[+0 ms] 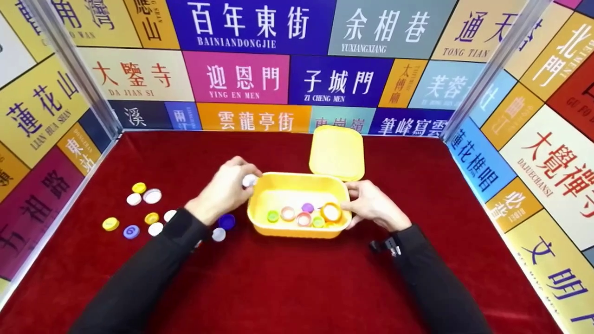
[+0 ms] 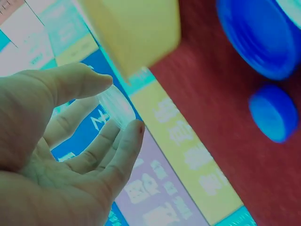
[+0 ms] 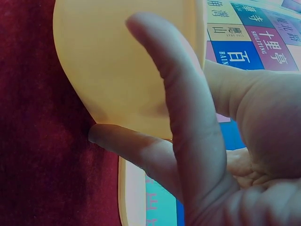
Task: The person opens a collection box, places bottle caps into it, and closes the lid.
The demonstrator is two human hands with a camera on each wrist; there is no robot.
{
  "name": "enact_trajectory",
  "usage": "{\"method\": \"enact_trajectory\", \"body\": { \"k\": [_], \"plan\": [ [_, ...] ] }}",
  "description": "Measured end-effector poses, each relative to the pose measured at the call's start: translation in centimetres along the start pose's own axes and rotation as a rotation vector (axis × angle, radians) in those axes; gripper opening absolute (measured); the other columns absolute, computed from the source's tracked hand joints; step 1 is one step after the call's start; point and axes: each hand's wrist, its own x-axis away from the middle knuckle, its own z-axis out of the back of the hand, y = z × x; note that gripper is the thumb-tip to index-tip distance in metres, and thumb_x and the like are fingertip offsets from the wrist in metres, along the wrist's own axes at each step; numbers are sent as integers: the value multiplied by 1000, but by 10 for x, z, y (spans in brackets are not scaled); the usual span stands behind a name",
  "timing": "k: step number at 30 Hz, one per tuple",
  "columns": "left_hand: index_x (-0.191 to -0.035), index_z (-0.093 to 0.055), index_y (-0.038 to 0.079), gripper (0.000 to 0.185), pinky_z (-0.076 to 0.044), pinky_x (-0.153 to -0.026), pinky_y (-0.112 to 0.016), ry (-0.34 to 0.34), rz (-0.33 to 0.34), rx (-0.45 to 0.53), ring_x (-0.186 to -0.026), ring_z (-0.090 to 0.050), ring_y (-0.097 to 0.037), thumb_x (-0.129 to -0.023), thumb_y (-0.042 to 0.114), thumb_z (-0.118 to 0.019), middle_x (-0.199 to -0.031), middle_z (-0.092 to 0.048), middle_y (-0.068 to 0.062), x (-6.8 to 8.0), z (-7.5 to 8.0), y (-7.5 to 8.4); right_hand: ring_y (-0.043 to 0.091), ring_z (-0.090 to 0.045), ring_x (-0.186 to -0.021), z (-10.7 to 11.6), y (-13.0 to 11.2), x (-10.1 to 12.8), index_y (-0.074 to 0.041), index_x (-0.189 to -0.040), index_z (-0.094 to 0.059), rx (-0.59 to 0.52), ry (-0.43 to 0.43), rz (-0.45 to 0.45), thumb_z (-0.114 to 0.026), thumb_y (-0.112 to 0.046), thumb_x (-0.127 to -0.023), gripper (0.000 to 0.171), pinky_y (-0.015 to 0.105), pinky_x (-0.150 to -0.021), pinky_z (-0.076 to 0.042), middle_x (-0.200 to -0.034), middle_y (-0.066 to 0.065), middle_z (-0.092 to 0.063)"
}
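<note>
Between thumb and fingertips, my left hand (image 1: 226, 189) pinches a white bottle cap (image 1: 249, 180) just by the left end of a yellow plastic box (image 1: 292, 231). The left wrist view shows the pinched cap (image 2: 117, 106) edge-on. My right hand (image 1: 373, 203) grips the box's right end, thumb (image 3: 188, 94) on one side of the wall and a finger lower down near the base. Inside the box lie several bottle caps, among them a green one (image 1: 273, 215), a purple one (image 1: 307, 207) and a large orange one (image 1: 331, 212).
A yellow lid (image 1: 337, 153) lies behind the box. Loose caps are spread on the red cloth (image 1: 287, 287) to the left, including a yellow cap (image 1: 110, 224) and a blue cap (image 1: 227, 221) near my left wrist. Printed panels (image 1: 241, 79) wall the back and sides.
</note>
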Motion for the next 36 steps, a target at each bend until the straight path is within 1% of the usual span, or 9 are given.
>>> {"method": "enact_trajectory", "body": {
  "k": [5,9,12,16,19,25,31,36],
  "plan": [
    [-125,-86,2,29,-65,-105,-55,-37,-86,-19,-113,-72,-42,-95,-1,-85,-121,-75,-23,5,-10,23,42,-87,-99,0,2,0,9,-156,-63,4,2,-1,-75,4,-103,54,44,-66,-72,-144,32,-76],
    [-124,-86,2,26,-66,-104,-53,-87,-161,-41,-109,-71,-40,-98,3,-86,-119,-74,-22,7,-19,40,43,-87,-98,1,3,0,8,-156,-64,8,4,-4,-76,3,-104,54,44,-66,-72,-144,32,-76],
    [-124,-85,3,23,-65,-106,-52,-127,-202,-47,-112,-70,-39,-101,7,-86,-121,-74,-23,7,-25,49,44,-87,-97,2,3,-1,7,-156,-64,16,10,-3,-77,2,-104,53,43,-66,-72,-144,31,-77],
    [-124,-86,4,24,-64,-104,-52,-166,-231,-47,-112,-68,-38,-103,13,-89,-119,-75,-24,6,-32,56,45,-88,-98,2,2,-1,7,-156,-65,24,11,1,-77,2,-105,53,43,-66,-72,-144,31,-77],
    [-125,-86,4,24,-64,-99,-51,-189,-238,-38,-107,-68,-36,-103,14,-89,-116,-76,-23,5,-36,57,45,-87,-100,2,1,-2,7,-157,-64,24,7,1,-76,2,-105,53,43,-66,-72,-145,31,-77],
    [-126,-86,3,25,-65,-98,-49,-220,-222,-22,-106,-67,-35,-102,10,-89,-117,-77,-24,3,-40,55,45,-87,-99,1,1,-2,7,-155,-65,24,7,3,-76,3,-104,52,44,-66,-72,-143,31,-77],
    [-129,-85,4,28,-65,-96,-49,-237,-183,-36,-107,-67,-35,-101,11,-90,-120,-76,-25,5,-41,52,46,-87,-98,0,2,-2,8,-155,-65,29,7,15,-76,2,-104,53,44,-66,-72,-142,31,-78],
    [-131,-84,6,32,-67,-96,-48,-247,-146,-46,-108,-67,-35,-102,15,-91,-124,-75,-24,6,-41,53,46,-87,-97,0,3,-2,8,-155,-64,29,8,19,-76,2,-104,53,44,-66,-72,-143,31,-78]
  ]
}}
